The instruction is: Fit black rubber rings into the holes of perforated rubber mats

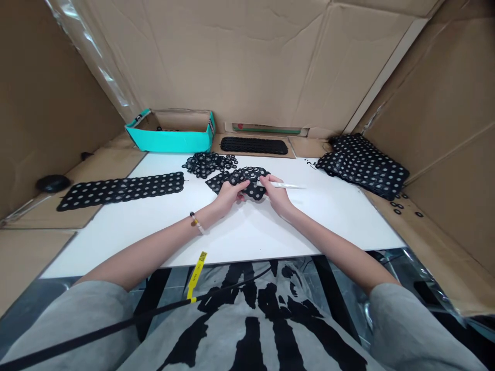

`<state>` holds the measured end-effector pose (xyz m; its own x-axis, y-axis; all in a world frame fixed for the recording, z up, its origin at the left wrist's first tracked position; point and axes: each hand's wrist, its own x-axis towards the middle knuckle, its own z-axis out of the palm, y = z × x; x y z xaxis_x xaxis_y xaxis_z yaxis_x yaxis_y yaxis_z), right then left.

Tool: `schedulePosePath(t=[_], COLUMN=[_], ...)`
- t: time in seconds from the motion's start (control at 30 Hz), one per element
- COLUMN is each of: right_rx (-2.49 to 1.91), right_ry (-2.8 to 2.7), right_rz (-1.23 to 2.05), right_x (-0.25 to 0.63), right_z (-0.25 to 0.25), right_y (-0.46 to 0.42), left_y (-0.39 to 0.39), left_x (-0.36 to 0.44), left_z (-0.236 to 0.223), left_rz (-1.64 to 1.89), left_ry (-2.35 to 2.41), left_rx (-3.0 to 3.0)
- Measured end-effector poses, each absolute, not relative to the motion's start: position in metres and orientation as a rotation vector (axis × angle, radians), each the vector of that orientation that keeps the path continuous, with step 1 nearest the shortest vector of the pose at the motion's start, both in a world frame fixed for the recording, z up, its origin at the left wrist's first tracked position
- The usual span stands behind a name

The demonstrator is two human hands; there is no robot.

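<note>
In the head view, my left hand [231,197] pinches the near left side of a black sheet with round holes [253,190], which is bunched up above the white tabletop. Several black rings show on its upper part. My right hand [274,191] is closed around a slim white pen-like tool [288,185]. One end of the tool meets the sheet and its thin end points right; its exact kind is unclear. Just behind my left hand lies a pile of small black rings [207,164].
A long perforated black strip [124,189] lies at the left. Behind are a turquoise box [170,140] and a folded black piece [254,146]. At the right rests a stack of perforated black sheets [367,162], with loose rings [397,211] beside it. Cardboard walls [232,62] surround the tabletop [328,221].
</note>
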<state>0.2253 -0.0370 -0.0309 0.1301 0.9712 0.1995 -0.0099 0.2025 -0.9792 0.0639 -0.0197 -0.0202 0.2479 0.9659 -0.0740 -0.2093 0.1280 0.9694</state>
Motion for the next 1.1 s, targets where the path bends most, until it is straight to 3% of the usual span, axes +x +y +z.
schedulePosePath(t=[0.33,0.43,0.63,0.9,1.1], right_rx=[-1.275,-1.238,-1.067,-1.163,-1.236], right_ry=[-1.515,-1.481,-1.280,-1.299,-1.432], right_rz=[0.632,0.674,1.065,0.945,0.843], right_x=[0.215,0.219,0.222,0.225,0.225], right_z=[-0.026,-0.029,-0.033,-0.030,-0.024], right_y=[-0.041,-0.033,-0.028,-0.031,-0.035], left_y=[-0.015,-0.012,-0.012,-0.004,0.000], left_x=[0.062,0.059,0.057,0.050,0.049], left_z=[-0.028,-0.026,-0.019,-0.019,-0.027], left_rz=[1.044,0.986,1.008,0.798,0.843], left_ry=[0.901,0.887,0.885,0.926,0.938], left_rx=[1.134,1.136,1.016,1.219,1.290])
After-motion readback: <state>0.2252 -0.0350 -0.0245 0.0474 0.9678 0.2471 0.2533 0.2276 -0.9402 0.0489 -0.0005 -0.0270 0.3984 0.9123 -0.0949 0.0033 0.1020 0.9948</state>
